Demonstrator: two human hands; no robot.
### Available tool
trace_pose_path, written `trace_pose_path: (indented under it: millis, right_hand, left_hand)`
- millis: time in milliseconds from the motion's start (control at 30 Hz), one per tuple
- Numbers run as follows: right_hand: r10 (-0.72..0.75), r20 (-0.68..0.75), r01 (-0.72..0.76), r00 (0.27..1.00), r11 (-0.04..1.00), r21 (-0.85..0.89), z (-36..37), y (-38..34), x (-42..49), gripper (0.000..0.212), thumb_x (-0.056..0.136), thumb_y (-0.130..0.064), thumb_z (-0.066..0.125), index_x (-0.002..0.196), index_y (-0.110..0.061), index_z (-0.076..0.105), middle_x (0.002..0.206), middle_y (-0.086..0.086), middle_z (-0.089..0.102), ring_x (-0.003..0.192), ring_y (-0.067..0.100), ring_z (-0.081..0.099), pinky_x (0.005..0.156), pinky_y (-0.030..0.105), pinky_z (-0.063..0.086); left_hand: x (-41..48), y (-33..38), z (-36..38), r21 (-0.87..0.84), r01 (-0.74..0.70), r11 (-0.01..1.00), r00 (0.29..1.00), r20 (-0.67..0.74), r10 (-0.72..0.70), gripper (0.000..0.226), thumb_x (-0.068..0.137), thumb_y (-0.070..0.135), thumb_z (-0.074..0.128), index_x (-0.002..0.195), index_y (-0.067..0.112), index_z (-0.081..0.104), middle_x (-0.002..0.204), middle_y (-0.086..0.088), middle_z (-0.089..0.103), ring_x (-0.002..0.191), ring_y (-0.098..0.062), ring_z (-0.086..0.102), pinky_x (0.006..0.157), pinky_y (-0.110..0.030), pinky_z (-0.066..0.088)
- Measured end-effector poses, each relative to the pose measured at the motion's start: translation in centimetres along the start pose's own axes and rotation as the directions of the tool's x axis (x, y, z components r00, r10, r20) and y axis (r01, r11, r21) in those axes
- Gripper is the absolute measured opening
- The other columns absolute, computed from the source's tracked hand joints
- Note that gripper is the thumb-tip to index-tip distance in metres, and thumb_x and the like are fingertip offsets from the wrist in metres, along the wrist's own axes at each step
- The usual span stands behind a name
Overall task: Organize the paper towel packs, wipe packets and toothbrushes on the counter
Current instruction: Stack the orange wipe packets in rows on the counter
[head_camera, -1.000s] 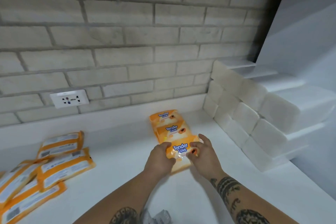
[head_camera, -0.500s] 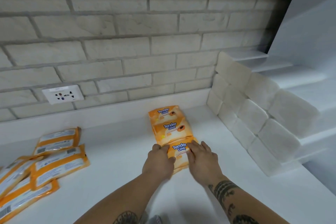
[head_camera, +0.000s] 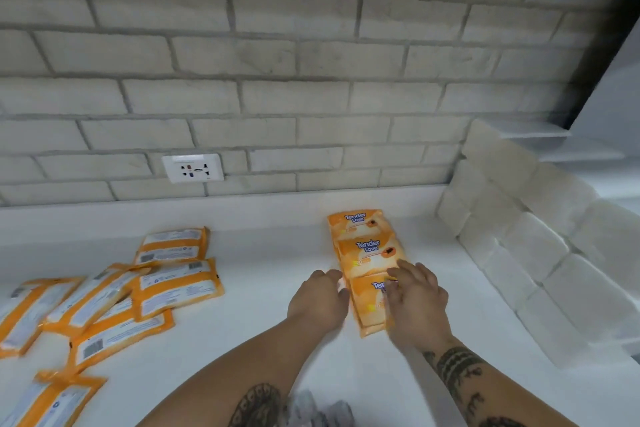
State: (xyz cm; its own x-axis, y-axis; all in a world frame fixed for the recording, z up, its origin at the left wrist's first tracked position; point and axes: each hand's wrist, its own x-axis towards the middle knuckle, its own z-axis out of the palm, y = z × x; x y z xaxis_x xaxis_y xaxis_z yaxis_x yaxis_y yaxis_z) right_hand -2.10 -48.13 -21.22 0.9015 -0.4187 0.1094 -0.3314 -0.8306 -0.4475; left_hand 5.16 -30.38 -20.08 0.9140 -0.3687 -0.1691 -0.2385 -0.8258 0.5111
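Three orange "Tender Love" wipe packets lie overlapped in a row running away from me on the white counter [head_camera: 263, 291]: far [head_camera: 355, 218], middle [head_camera: 372, 250], nearest [head_camera: 369, 308]. My right hand [head_camera: 417, 298] rests flat on the nearest packet with spread fingers, covering part of its label. My left hand [head_camera: 320, 298] lies palm down against that packet's left edge and holds nothing. Several more wipe packets [head_camera: 104, 302] lie in a loose pile at the left, back sides up. White paper towel packs [head_camera: 540, 243] are stacked in steps along the right. No toothbrushes are in view.
A grey brick wall with a white power socket [head_camera: 194, 168] backs the counter. Something crumpled and grey-white [head_camera: 318, 409] shows at the bottom edge between my forearms. Bare counter lies between the pile and the row.
The nearest packet, held in both hands a second ago, now lies flat in the row. My hands have flattened, the left sliding off to its side. My view has turned left.
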Motion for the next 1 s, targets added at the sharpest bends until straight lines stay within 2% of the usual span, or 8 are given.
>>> trace_pose_path:
  millis: [233,433,500,533,633,700,800,1000]
  right_hand:
    - [-0.215,0.027,0.212,0.976,0.972,0.097,4.0,-10.4,0.1,0.025,0.096,-0.03,0.064,0.12,-0.033,0.071,0.147,-0.01,0.054,0.144,0.019,0.034,0.113,0.045,0.029]
    - [-0.395,0.199,0.368,0.897,0.916,0.159,9.8,-23.7,-4.1,0.027,0.101,-0.035,0.056,0.127,-0.037,0.064,0.132,-0.018,0.057,0.134,0.012,0.042,0.104,0.033,0.029]
    - [-0.425,0.293,0.392,0.856,0.905,0.167,11.7,-27.5,-6.1,0.025,0.103,-0.04,0.05,0.124,-0.039,0.063,0.123,-0.02,0.061,0.125,0.012,0.048,0.098,0.034,0.031]
    - [-0.446,0.346,0.416,0.826,0.895,0.161,12.7,-29.4,-7.1,0.022,0.103,-0.043,0.048,0.117,-0.039,0.064,0.116,-0.02,0.063,0.119,0.013,0.051,0.094,0.035,0.033]
    - [-0.447,0.525,0.441,0.724,0.886,0.146,15.1,-33.9,-9.7,0.02,0.097,-0.046,0.048,0.097,-0.033,0.064,0.104,-0.014,0.065,0.109,0.016,0.055,0.092,0.038,0.036]
    - [-0.429,0.598,0.453,0.677,0.883,0.122,16.1,-36.5,-10.8,0.02,0.095,-0.048,0.051,0.095,-0.033,0.065,0.106,-0.012,0.068,0.11,0.018,0.057,0.1,0.041,0.036]
    - [-0.426,0.618,0.477,0.661,0.874,0.093,17.0,-39.6,-11.8,0.019,0.094,-0.047,0.054,0.096,-0.033,0.066,0.108,-0.011,0.07,0.112,0.02,0.058,0.103,0.045,0.034]
    - [-0.389,0.559,0.433,0.732,0.899,0.059,17.2,-42.5,-13.3,0.021,0.095,-0.043,0.054,0.101,-0.032,0.07,0.111,-0.009,0.071,0.108,0.018,0.061,0.102,0.042,0.041]
  left_hand:
    - [-3.6,-10.4,-7.6,-0.07,0.155,0.985,0.98,-0.115,-0.162,0.038,0.1,0.036,0.049,0.134,0.027,0.062,0.137,-0.002,0.059,0.126,-0.023,0.057,0.103,-0.034,0.049]
    - [-10.6,-24.5,-15.2,-0.052,0.396,0.917,0.903,-0.16,-0.399,0.028,0.093,0.027,0.051,0.114,0.021,0.069,0.118,-0.003,0.07,0.107,-0.024,0.066,0.087,-0.037,0.058]
    - [-13.2,-28.3,-17.1,0.038,0.479,0.877,0.876,-0.093,-0.474,0.036,0.08,0.041,0.062,0.109,0.021,0.065,0.113,-0.002,0.066,0.106,-0.024,0.063,0.088,-0.04,0.059]
    - [-14.5,-30.2,-17.9,0.1,0.502,0.859,0.864,-0.027,-0.502,0.052,0.072,0.052,0.068,0.114,0.021,0.062,0.116,-0.002,0.062,0.111,-0.025,0.059,0.092,-0.042,0.057]
    - [-16.9,-34.7,-19.2,0.246,0.471,0.847,0.821,0.228,-0.523,0.103,0.061,0.074,0.077,0.144,0.024,0.042,0.14,-0.006,0.041,0.133,-0.03,0.04,0.108,-0.045,0.044]
    - [-17.9,-36.6,-19.7,0.273,0.411,0.87,0.833,0.275,-0.48,0.112,0.059,0.073,0.08,0.151,0.029,0.033,0.145,-0.003,0.034,0.137,-0.029,0.032,0.11,-0.048,0.043]
    - [-18.3,-37.7,-19.8,0.255,0.345,0.903,0.88,0.247,-0.406,0.102,0.061,0.068,0.083,0.145,0.028,0.041,0.139,-0.002,0.037,0.132,-0.026,0.033,0.107,-0.045,0.044]
    - [-17.6,-39.3,-20.3,0.129,0.28,0.951,0.919,0.25,-0.305,0.062,0.073,0.054,0.083,0.118,0.021,0.056,0.123,-0.001,0.056,0.115,-0.021,0.054,0.091,-0.031,0.048]
